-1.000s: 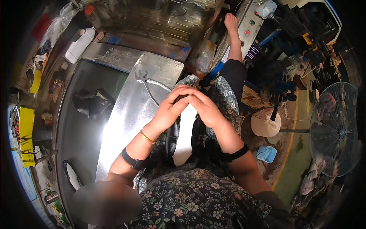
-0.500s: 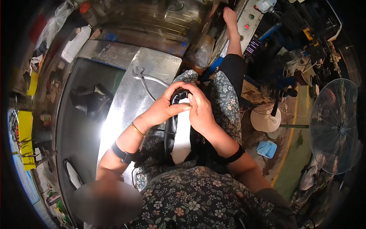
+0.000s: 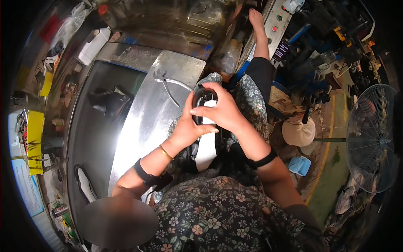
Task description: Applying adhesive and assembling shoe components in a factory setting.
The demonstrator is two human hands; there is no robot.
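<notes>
In my lap lies a black shoe (image 3: 204,96), sole side up, with a long white insole (image 3: 206,147) and gathered black upper material around its far end. My left hand (image 3: 189,126) curls round the left side of that end, its thumb lying across the white insole. From the other side my right hand (image 3: 224,108) grips the same end, fingers over the far rim and thumb reaching left over it. The palms hide much of the edge. Beyond my left hand, metal pincers (image 3: 166,86) rest on a shiny metal plate (image 3: 145,105).
On a dark belt (image 3: 105,147) at left lie a black shoe piece (image 3: 110,101) and a black-and-white shoe (image 3: 85,185). At right stand a large fan (image 3: 373,138), a round pale stool (image 3: 299,130) and a blue basket (image 3: 299,166). A bare foot (image 3: 257,20) rests beside a button panel (image 3: 275,21).
My right thumb has moved left across the shoe's end, and my left hand has slid lower along it. The whole view has shifted slightly; the pincers stay on the plate.
</notes>
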